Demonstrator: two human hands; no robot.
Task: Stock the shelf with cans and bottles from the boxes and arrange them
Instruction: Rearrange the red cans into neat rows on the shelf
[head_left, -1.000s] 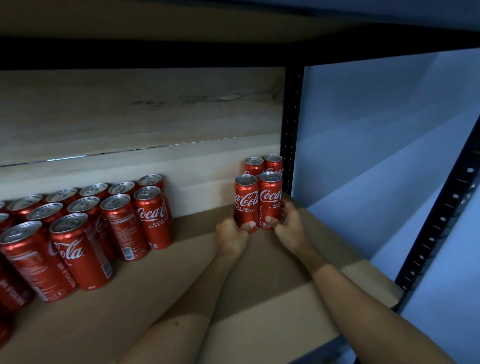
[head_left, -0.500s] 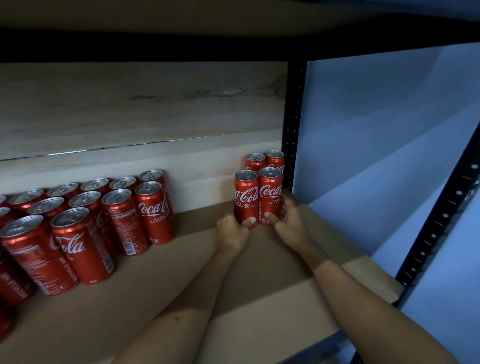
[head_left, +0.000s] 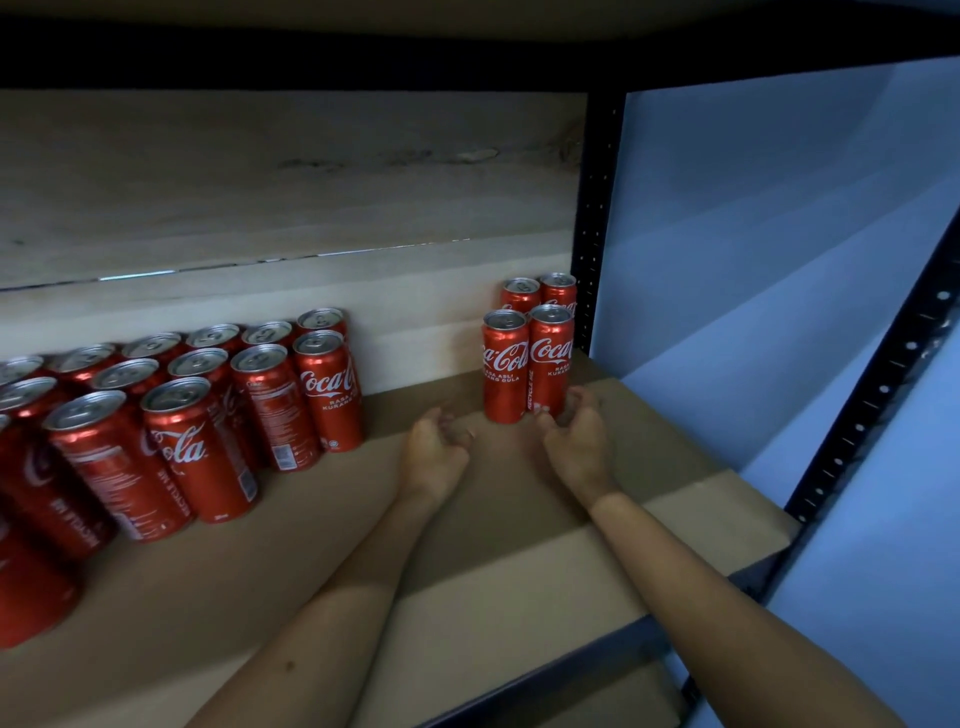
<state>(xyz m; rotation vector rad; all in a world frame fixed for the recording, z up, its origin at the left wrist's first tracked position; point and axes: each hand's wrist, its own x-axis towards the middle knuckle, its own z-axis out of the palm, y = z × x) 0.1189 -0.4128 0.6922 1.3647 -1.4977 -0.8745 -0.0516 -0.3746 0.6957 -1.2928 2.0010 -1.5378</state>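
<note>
Two slim red cola cans stand side by side at the back right of the shelf board (head_left: 467, 561): the left front can (head_left: 505, 369) and the right front can (head_left: 550, 361). Two more red cans (head_left: 540, 293) stand right behind them against the back wall. My left hand (head_left: 434, 452) hovers a little in front and to the left of the front pair, fingers loosely curled, holding nothing. My right hand (head_left: 576, 441) lies just in front of the right front can, fingers relaxed and close to its base, gripping nothing.
A large group of several red cola cans (head_left: 197, 405) stands in rows at the left of the shelf. A black perforated upright (head_left: 592, 218) rises right beside the small group. Another upright (head_left: 878, 389) stands at the front right. An upper shelf hangs overhead.
Both hands have let go of the two front cans and drawn back toward me. The cans stay standing in the back right corner.
</note>
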